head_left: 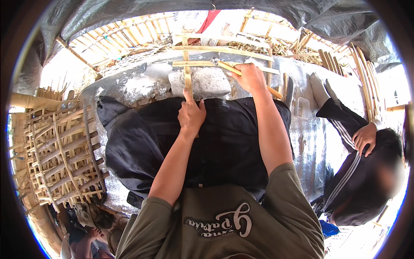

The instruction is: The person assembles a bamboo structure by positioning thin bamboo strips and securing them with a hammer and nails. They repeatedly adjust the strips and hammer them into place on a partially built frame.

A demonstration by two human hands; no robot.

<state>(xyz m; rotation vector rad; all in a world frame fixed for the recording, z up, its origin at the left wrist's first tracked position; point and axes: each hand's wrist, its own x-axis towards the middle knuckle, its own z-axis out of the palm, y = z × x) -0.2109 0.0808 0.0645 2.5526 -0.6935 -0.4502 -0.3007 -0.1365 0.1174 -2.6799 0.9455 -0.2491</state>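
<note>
A ladder-like frame (187, 77) of flat, pale wooden slats crosses over the rough whitish block (211, 84), its crosswise strips reaching past the block's right edge and its far end beyond the back. On the block's near side, the left hand (192, 114) curls its fingers closed on one slat. Right of the block, the right hand (251, 77) wraps its fingers snugly round a hammer's wooden handle (230, 67). Wrinkled silvery sheeting (140, 86) spreads left of the block; well right of it sits a person (345, 185).
</note>
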